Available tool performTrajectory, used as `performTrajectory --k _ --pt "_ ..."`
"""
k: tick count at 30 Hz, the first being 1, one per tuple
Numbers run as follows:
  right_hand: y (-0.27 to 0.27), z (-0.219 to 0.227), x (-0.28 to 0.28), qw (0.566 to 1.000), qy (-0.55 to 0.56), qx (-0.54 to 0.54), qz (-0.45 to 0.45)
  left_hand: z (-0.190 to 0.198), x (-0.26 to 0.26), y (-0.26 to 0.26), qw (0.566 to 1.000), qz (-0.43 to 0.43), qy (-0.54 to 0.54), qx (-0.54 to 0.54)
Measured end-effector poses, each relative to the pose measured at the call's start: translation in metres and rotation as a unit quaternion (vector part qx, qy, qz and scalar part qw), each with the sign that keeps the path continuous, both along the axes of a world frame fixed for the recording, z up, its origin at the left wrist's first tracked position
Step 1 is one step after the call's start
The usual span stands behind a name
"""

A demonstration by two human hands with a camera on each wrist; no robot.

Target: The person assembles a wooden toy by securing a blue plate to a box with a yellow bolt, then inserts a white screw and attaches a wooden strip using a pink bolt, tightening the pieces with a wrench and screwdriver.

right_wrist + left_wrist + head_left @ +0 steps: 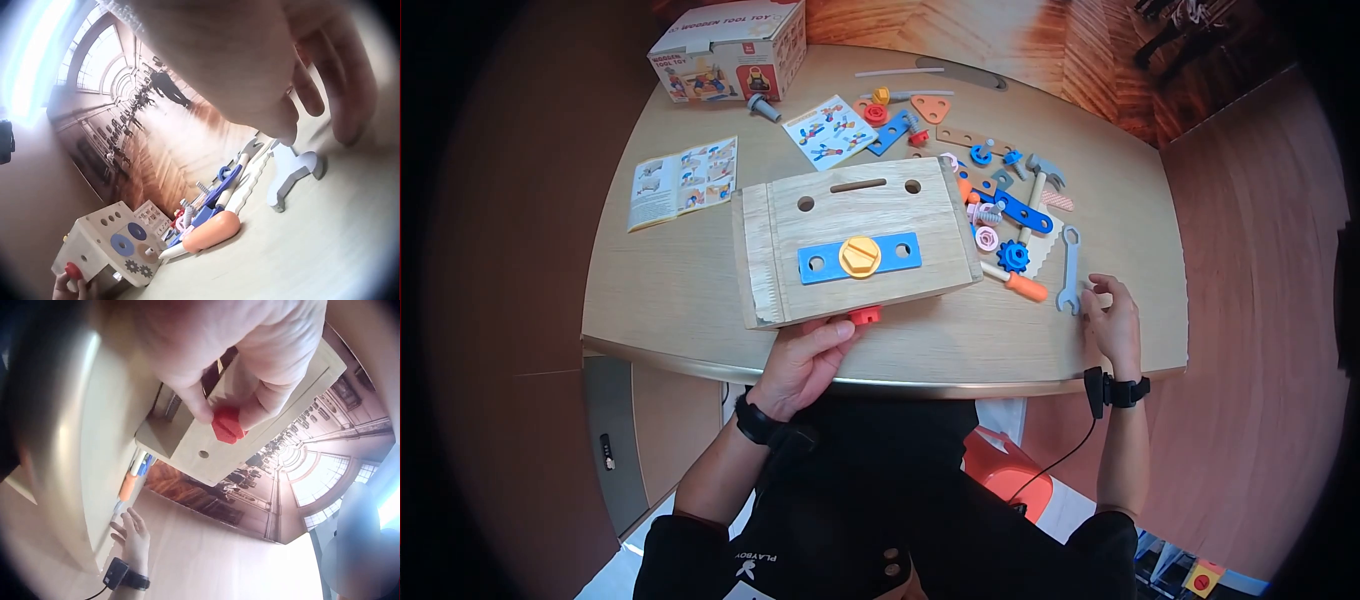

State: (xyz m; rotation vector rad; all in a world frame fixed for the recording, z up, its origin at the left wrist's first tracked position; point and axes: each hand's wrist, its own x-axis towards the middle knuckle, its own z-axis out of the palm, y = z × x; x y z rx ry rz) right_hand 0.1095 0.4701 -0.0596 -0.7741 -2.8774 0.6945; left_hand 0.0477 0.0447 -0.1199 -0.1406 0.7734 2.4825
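Observation:
A wooden toy box [855, 240] stands tilted at the table's near edge, with a blue bar [900, 252] and a yellow bolt [860, 257] on its upper face. My left hand [840, 330] reaches under the box's near side. There its thumb and a finger pinch a red nut [228, 424] against the wood. My right hand [1100, 300] rests on the table to the right with its fingers loosely bent and holds nothing. Its fingertips [347, 128] touch down just beside a grey toy wrench [290, 172].
Left of the wrench lie an orange-handled screwdriver [1020, 284], a blue gear [1012, 256] and several other toy parts. A leaflet [683, 180], a picture card [830, 130] and the toy's carton [730, 48] lie at the back left. The table edge [960, 385] runs just before my body.

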Motion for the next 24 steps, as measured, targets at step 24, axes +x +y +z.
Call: performTrajectory --k 24 --pt "-0.080 0.010 -0.034 0.964 -0.004 0.132 0.229 0.103 0.021 -0.055 0.755 -0.002 0.502 -0.421"
